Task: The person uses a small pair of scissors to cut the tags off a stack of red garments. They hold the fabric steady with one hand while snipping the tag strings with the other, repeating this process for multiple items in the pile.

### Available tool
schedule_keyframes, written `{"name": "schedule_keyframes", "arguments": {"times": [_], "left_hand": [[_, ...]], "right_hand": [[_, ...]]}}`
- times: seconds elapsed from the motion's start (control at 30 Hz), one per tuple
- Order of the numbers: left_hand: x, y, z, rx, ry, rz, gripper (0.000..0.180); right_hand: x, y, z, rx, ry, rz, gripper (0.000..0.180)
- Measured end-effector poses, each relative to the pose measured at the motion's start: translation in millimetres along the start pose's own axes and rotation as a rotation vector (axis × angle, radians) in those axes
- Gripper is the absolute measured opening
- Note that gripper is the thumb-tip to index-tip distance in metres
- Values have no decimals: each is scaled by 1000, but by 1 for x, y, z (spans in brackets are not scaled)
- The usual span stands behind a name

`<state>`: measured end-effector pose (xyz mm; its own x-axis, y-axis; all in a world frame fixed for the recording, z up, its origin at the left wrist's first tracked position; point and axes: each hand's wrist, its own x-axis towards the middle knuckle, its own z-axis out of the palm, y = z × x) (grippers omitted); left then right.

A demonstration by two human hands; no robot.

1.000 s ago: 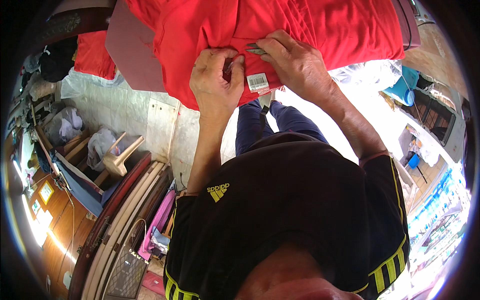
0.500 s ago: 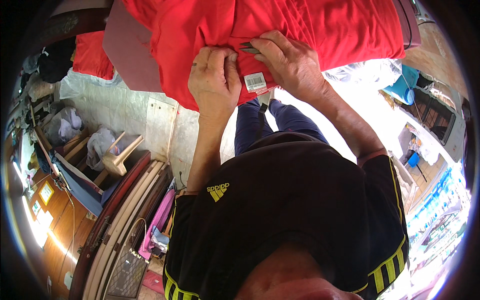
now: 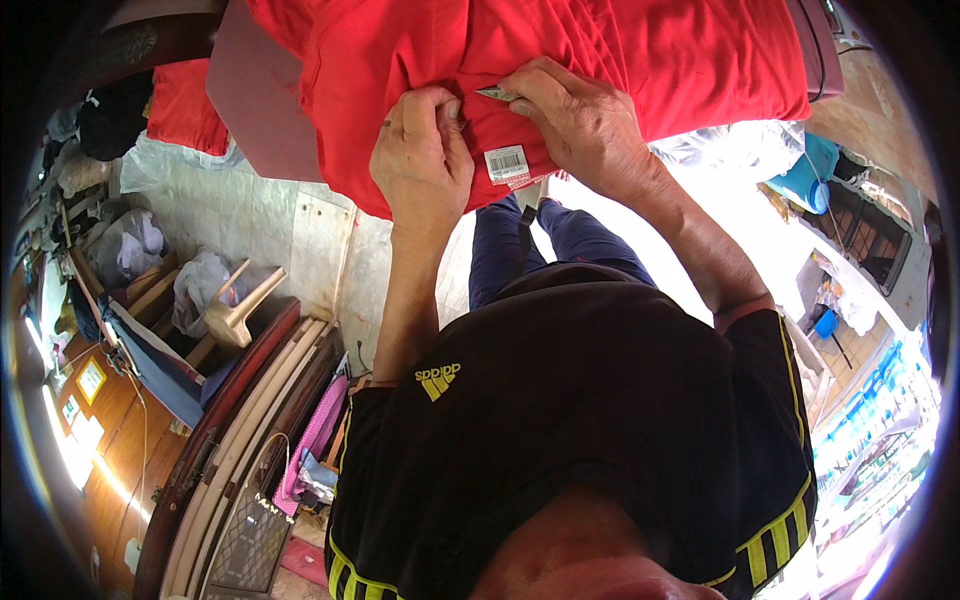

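Red cloth [image 3: 700, 60] lies in folds over the table in front of me and hangs down at its near edge. A fold of the red cloth is pinched between the thumb and fingers of my left hand [image 3: 425, 155]. Just to its right, my right hand [image 3: 590, 125] is closed around small thread snips [image 3: 492, 93], their pointed blades directed left toward my left hand. The blades look nearly together and rest close to the cloth; most of the snips is hidden in my palm. Below, between the hands, a white barcode label [image 3: 507, 162] sits at the cloth's lower edge.
The mauve tabletop [image 3: 255, 100] shows at the left. Another red cloth [image 3: 187, 110] hangs beyond it. On the left stand a beige plastic stool [image 3: 240, 305], bags and stacked folding tables [image 3: 235, 420]. Clear plastic [image 3: 725, 142] and a blue container [image 3: 805, 175] are at the right.
The snips' blades were apart and have come together. My left hand has shifted slightly left and up with the cloth, and the label has moved a little left.
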<state>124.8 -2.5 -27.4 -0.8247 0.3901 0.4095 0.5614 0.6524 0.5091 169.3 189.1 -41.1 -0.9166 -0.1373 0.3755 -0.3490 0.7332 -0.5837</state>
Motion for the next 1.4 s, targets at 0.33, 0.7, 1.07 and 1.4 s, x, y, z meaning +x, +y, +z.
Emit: {"name": "schedule_keyframes", "arguments": {"times": [0.33,0.7,1.07,1.4], "left_hand": [[0,0,1,-53,23,-31,9],[-1,-2,-2,-92,17,-57,9],[-4,-3,-10,-274,-33,-132,9],[10,0,-27,-228,-5,90,14]], "right_hand": [[3,-2,-5,36,-53,-15,22],[-1,-1,-14,160,13,32,22],[6,-12,-11,32,-121,3,21],[1,10,-27,318,-118,198,36]]}}
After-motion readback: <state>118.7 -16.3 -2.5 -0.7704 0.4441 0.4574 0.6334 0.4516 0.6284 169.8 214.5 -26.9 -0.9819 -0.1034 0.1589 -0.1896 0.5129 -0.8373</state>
